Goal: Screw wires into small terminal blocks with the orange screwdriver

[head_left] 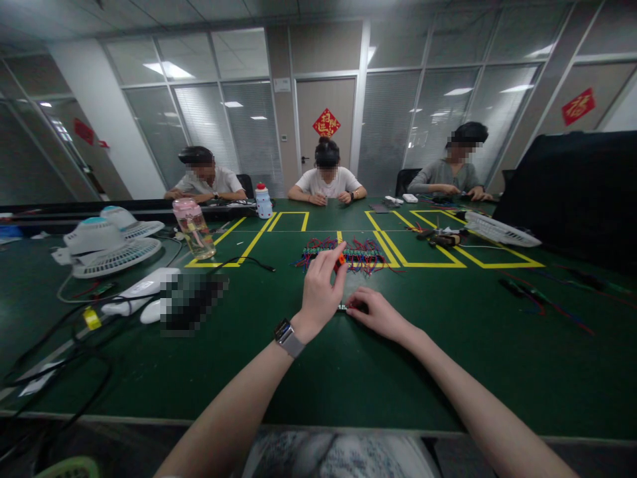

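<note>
My left hand [321,285], with a watch on its wrist, is raised over the middle of the table. Its thumb and fingers are closed on an orange-and-black tool [340,260], mostly hidden by the hand, so I cannot tell its kind. Just below it, my right hand [377,313] rests low at the table top. Its fingertips pinch the right end of a small dark piece with white spots [342,308], which looks like a circuit board. Beyond both hands lies a row of green circuit boards [365,254] with red and blue wires sticking out on both sides.
White fans [117,255], a pink-lided bottle [194,229] and black cables [74,338] are at left. Loose wired boards [530,295] lie at right, near a black screen [572,199]. Yellow tape [428,264] marks the green table [398,392]. Several people sit opposite.
</note>
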A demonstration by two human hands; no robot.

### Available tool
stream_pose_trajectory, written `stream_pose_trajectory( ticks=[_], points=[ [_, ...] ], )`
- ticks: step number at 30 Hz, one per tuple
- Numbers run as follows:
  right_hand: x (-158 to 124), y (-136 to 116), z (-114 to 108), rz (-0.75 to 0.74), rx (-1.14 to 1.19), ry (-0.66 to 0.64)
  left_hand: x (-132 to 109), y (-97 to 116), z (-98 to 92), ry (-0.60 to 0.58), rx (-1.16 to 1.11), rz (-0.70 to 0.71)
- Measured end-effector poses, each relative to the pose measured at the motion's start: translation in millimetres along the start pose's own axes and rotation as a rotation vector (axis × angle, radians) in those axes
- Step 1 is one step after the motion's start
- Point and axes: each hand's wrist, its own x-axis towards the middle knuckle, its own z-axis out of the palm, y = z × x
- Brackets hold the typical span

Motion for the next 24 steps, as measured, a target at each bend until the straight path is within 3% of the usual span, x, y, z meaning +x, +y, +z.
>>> stream_pose_trajectory(
  ticks=[4, 9, 16, 24],
  points=[
    [0.0, 0.3, 0.2, 0.007, 0.002, -0.004, -0.4, 0.4, -0.3, 0.070, 0.037, -0.028],
    [-0.3, -0.5, -0.5, 0.013, 0.009, -0.008, 1.3, 3.0, -2.3, -0.015, -0.042, -0.046],
    [0.1, 0.3, -0.1, 0.016, 0.008, -0.008, 2.6, 0.8, -1.8, 0.050, -0.023, -0.080],
    [0.0, -1.3, -1.0, 0.014, 0.007, -0.011, 2.6, 1.2, -1.6, 0.015, -0.126, -0.075]
  ],
)
